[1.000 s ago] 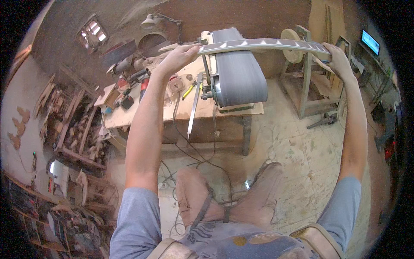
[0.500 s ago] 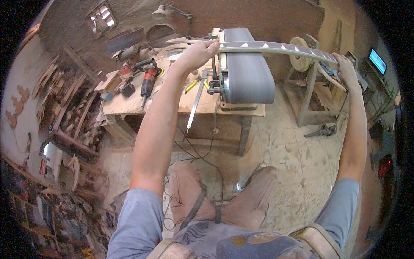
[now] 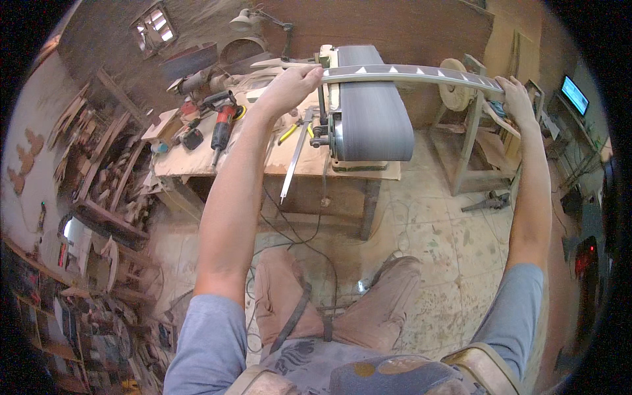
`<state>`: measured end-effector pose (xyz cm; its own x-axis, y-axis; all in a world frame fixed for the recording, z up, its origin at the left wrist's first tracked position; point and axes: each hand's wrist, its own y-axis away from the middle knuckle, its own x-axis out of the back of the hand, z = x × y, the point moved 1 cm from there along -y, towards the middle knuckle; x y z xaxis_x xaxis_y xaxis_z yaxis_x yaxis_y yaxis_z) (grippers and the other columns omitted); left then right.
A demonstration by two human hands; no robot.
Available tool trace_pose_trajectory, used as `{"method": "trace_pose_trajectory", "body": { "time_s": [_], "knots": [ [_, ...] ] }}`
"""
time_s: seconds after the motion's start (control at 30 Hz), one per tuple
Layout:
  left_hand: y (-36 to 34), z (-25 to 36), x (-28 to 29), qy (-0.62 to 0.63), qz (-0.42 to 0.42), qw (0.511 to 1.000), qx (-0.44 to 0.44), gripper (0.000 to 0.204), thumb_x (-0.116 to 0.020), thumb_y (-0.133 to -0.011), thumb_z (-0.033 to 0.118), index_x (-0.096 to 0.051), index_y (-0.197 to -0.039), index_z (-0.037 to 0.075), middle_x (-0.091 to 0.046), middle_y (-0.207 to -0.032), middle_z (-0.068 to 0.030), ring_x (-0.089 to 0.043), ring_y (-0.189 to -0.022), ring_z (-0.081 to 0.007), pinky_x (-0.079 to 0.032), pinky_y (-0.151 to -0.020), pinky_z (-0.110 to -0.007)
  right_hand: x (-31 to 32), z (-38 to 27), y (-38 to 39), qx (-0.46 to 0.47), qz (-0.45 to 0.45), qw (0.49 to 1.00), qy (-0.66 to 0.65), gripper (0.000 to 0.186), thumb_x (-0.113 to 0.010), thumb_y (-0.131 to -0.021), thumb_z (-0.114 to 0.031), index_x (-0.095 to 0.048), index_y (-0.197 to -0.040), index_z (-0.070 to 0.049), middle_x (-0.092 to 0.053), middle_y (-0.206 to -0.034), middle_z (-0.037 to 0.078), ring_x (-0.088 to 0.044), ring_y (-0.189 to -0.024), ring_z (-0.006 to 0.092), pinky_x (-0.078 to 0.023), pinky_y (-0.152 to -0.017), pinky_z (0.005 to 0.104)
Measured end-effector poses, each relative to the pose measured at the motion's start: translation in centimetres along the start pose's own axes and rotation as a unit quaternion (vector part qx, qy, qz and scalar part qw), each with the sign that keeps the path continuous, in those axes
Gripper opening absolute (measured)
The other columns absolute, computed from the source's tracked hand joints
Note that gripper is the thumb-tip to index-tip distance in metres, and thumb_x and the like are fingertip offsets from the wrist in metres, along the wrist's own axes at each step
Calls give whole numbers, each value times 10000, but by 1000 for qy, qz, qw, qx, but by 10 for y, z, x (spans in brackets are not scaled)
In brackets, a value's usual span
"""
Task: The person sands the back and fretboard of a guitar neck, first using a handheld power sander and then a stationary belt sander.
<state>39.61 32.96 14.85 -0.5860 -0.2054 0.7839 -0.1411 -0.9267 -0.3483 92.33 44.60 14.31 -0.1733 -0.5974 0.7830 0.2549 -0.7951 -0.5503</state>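
A guitar neck (image 3: 411, 74), its dark fretboard marked with white triangular inlays, is held crosswise over the belt sander (image 3: 374, 125). My left hand (image 3: 289, 91) is closed around the neck's left end, just left of the grey belt. On the right, my right hand (image 3: 518, 100) grips the other end with bent fingers, well beyond the belt. The neck's underside is hidden, so I cannot tell whether it touches the belt.
On the dusty workbench (image 3: 250, 164) lie a red and black power tool (image 3: 224, 125), a long metal rule (image 3: 294, 158) and yellow-handled pliers (image 3: 289, 133). A wooden stand (image 3: 464, 141) with a round wheel is at right. Cables (image 3: 316, 234) hang below the bench.
Both hands have slid the guitar neck slightly left across the sander, keeping their grip. The whole view has also shifted a little.
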Motion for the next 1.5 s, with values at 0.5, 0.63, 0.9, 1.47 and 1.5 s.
{"method": "trace_pose_trajectory", "body": {
  "time_s": [0.5,0.63,0.9,1.47,1.5],
  "knots": [
    [9,-39,27,-9,22,1000,-11,481,-445,-1043,459,-639,-1170,37,-571,-800,-61,-540,-789,-192,-443,-736,-363,4,-44,-5,7,69,994,-83,535,-611,-794,57,-599,-1313,-74,-627,-1325,150,-485,-1338,361,-396,-1121,459],
    [14,-49,35,11,26,1000,0,460,-442,-1049,445,-630,-1131,33,-561,-793,-48,-519,-774,-175,-432,-728,-352,3,-57,-11,32,67,995,-64,537,-622,-795,45,-597,-1317,-79,-629,-1321,148,-500,-1322,363,-397,-1116,457],
    [18,-62,51,14,-16,1000,17,479,-449,-1049,433,-604,-1290,49,-621,-892,-69,-554,-860,-176,-454,-810,-336,2,-72,-19,39,69,996,-32,486,-618,-841,-36,-607,-1319,-116,-646,-1309,119,-514,-1318,334,-396,-1104,462],
    [32,-90,76,10,-18,998,57,559,-448,-1057,454,-571,-1368,5,-656,-1284,-162,-586,-1183,-234,-424,-1029,-340,15,-113,-24,10,38,999,-20,582,-768,-774,-133,-602,-1330,-168,-650,-1312,103,-499,-1345,335,-383,-1124,468],
    [33,-90,77,15,-21,998,60,559,-449,-1058,452,-569,-1371,5,-654,-1287,-162,-584,-1182,-230,-424,-1029,-339,15,-114,-24,15,37,999,-15,575,-766,-782,-140,-599,-1332,-168,-646,-1317,99,-498,-1346,331,-381,-1126,473]
  ]
}}
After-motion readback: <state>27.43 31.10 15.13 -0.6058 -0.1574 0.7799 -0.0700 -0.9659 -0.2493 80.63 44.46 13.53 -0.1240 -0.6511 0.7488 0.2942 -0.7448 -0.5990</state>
